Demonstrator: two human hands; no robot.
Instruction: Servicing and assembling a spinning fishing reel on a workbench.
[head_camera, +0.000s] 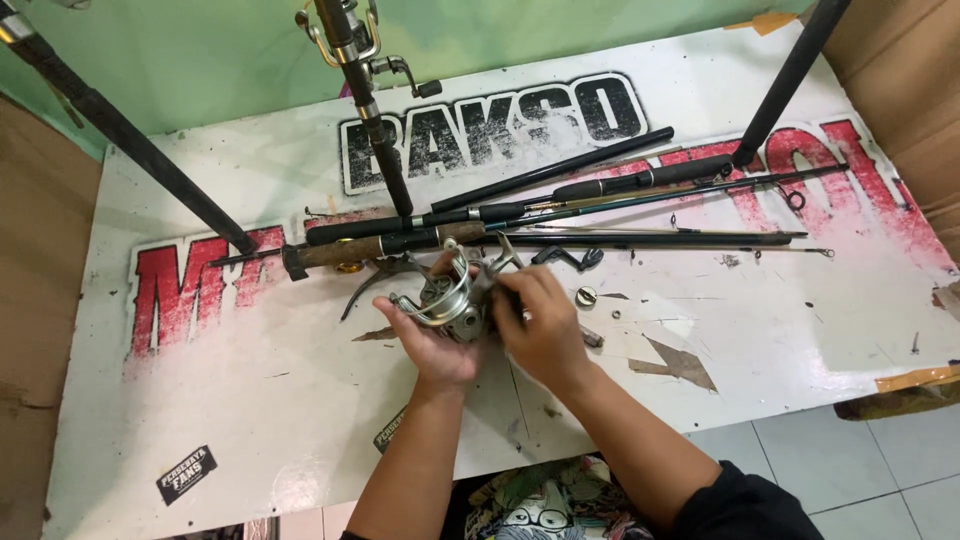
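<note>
A silver spinning fishing reel rests in my left hand, which cups it from below, palm up. My right hand closes its fingers on the right side of the reel body, near the handle end; a ring shows on one finger. Both hands hover just above a white painted board with large red and black lettering. Right behind the reel lie several fishing rods in a bundle, one with a cork grip.
A small round metal cap and tiny loose parts lie right of my hands. A curved dark bail or handle piece lies left. Upright rods, one with a mounted reel, lean at the back. Cardboard flanks both sides; tiled floor lower right.
</note>
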